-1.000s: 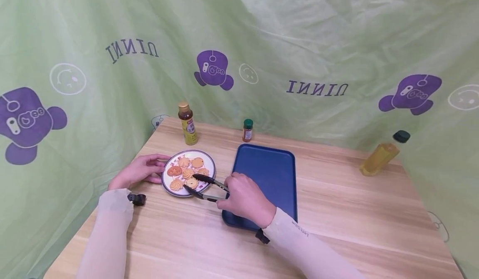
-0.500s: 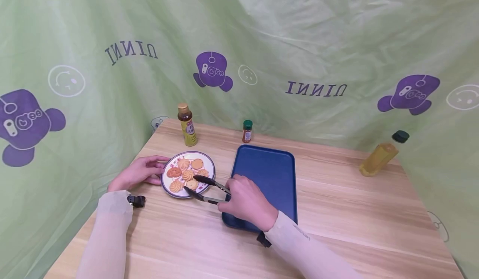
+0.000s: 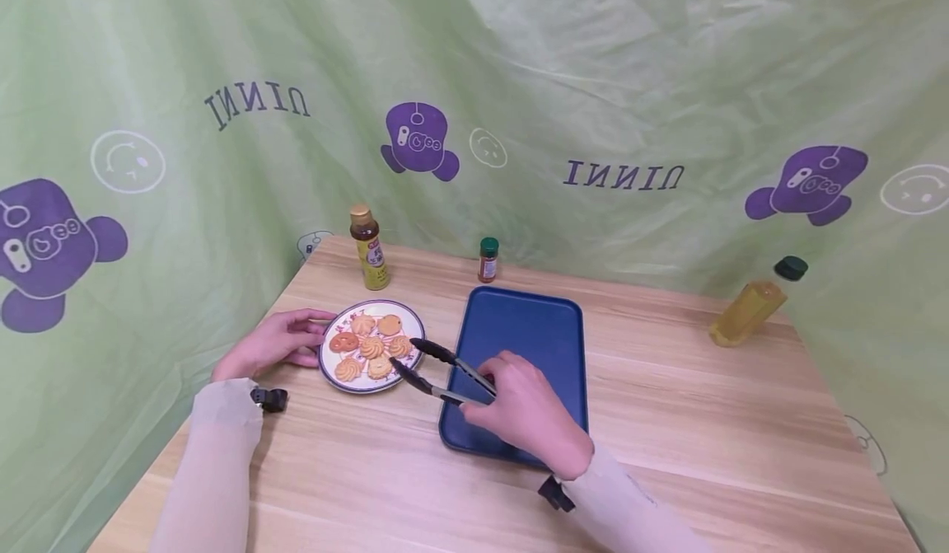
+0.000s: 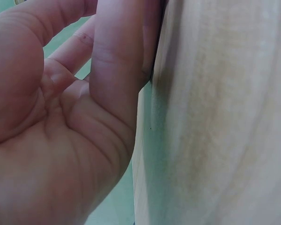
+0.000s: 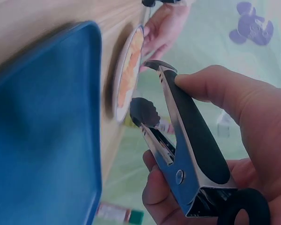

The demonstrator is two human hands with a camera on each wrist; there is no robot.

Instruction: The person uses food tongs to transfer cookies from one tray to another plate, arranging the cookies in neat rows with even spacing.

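Observation:
My left hand (image 3: 283, 340) rests at the left rim of a round white plate (image 3: 396, 309) with a blue edge, its extended fingers touching it. Several cookies (image 3: 371, 347) lie on the plate, swirled ones and an orange-brown one among them. In my right hand (image 3: 528, 409) I hold a pair of kitchen tongs (image 5: 187, 126) with black tips; the thumb lies on one arm and the fingers wrap the other. The tongs' tips stand apart with nothing between them, over the plate's right rim in the head view. Beneath the right hand lies a blue rectangular tray (image 3: 522, 330).
A brown bottle (image 3: 373, 256) with a gold cap stands behind the plate. A small green-capped spice jar (image 3: 487, 261) is beyond the tray. At the far right of the wooden table (image 3: 689, 421) is a bottle of yellow liquid (image 3: 749, 312). Green printed cloth (image 3: 578, 67) surrounds it.
My right hand has moved right and a little toward me, drawing the tongs back from over the cookies to the plate's right edge. The cookies and my left hand stay in place.

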